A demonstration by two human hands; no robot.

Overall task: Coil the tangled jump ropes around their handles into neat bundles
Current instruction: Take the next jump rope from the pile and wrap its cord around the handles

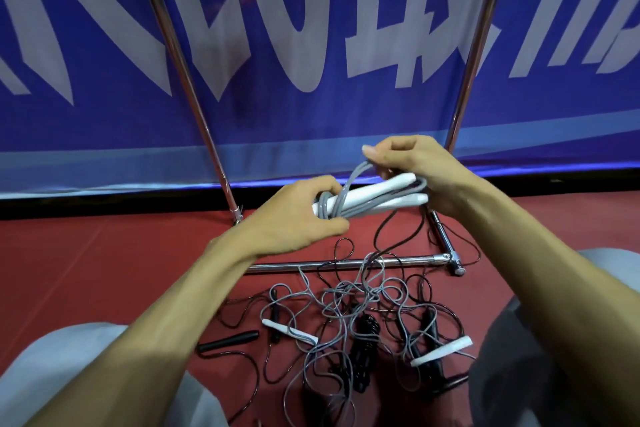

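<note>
Both hands meet in the upper middle of the view, sharing 1 bundle: 2 white handles lying side by side, with grey rope wound around them. The left hand clasps the left end of the pair, its thumb underneath and its fingers curled over the top where several turns of rope cross the handles. The right hand is closed at the right end, its thumb and forefinger pinching a strand of the same grey rope that rises from the bundle up to the fingertips.

Below both hands, nearer the person, a tangle of ropes sprawls on the red floor, grey cords and thin black cords looped through each other. In it, below the left hand, lies a loose white handle, and just left of that a black handle. Below the right forearm lies another white handle, resting across a black handle. A coiled black rope sits in the middle of the tangle.

Directly under the hands a chrome base bar of a metal stand runs across the floor, with some black cord draped over it. Beyond the hands hangs a blue banner with large white lettering.
</note>
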